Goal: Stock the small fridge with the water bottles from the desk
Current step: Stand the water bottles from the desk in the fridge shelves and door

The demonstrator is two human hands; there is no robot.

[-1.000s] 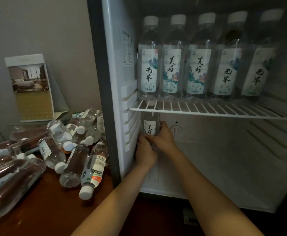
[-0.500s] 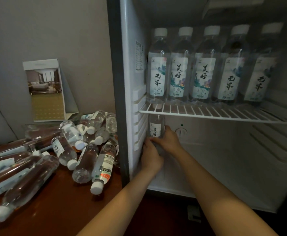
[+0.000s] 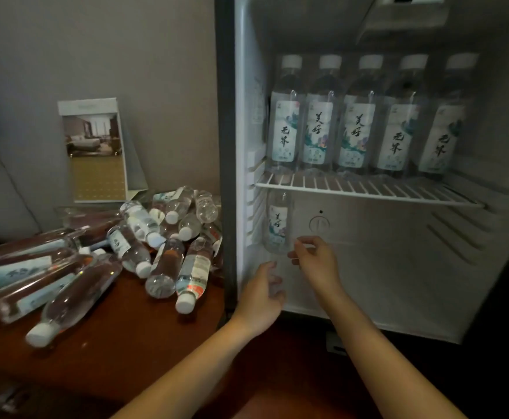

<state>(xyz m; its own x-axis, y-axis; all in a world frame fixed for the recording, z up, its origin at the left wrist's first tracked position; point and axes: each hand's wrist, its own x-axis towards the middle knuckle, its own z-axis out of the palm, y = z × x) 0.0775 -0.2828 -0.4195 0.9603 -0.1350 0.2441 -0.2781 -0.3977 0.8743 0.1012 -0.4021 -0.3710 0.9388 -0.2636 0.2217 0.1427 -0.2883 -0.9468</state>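
The small fridge stands open. Several labelled water bottles stand in a row on its wire shelf. One more bottle stands upright below the shelf in the far left corner of the lower compartment. My right hand hovers just right of that bottle's base, fingers loosely curled, holding nothing. Lower down at the fridge's left wall, my left hand is relaxed and apart from the bottle. A heap of bottles lies on the wooden desk.
A standing hotel brochure leans against the wall behind the heap. Larger bottles lie on their sides at the desk's left. The fridge's dark frame edge separates desk and interior. The lower compartment's floor spreads to the right.
Both hands have let go of the lower bottle and drawn back toward me; the bottle stays upright in the corner. The view has shifted up and left.
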